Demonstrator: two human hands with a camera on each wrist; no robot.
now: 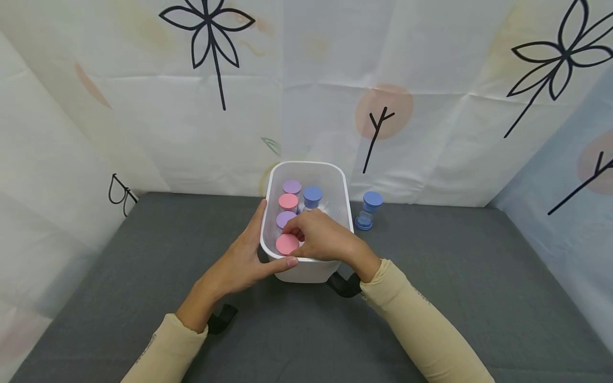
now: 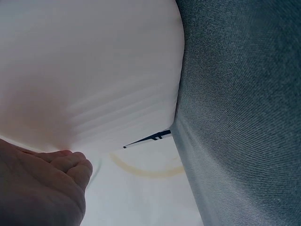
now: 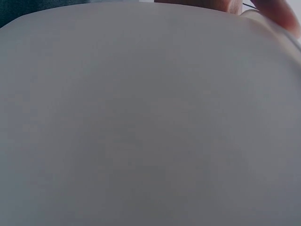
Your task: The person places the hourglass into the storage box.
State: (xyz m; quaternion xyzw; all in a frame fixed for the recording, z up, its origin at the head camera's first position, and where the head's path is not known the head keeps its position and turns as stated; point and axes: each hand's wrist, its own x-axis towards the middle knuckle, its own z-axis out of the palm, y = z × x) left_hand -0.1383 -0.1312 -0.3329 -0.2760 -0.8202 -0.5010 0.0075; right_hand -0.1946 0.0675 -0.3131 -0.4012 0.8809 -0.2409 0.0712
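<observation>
A white bin [image 1: 346, 191] stands on the grey table [image 1: 455, 276] and holds several upright sand timers with pink, purple and blue caps. My right hand [image 1: 299, 236] reaches into the bin, and its fingers pinch the pink-capped timer [image 1: 286, 244] nearest the front wall. My left hand [image 1: 265, 246] grips the bin's near left corner, thumb across the front wall and fingers up the left side. The left wrist view shows the bin wall [image 2: 94, 70] close up, with my fingers [image 2: 70, 162] against it. The bin wall [image 3: 150, 117] fills the right wrist view.
One blue-capped sand timer [image 1: 367, 210] stands on the table just right of the bin. White sheets printed with black flowers [image 1: 210, 32] close off the back and both sides. Black wrist straps [image 1: 342, 284] show under my sleeves.
</observation>
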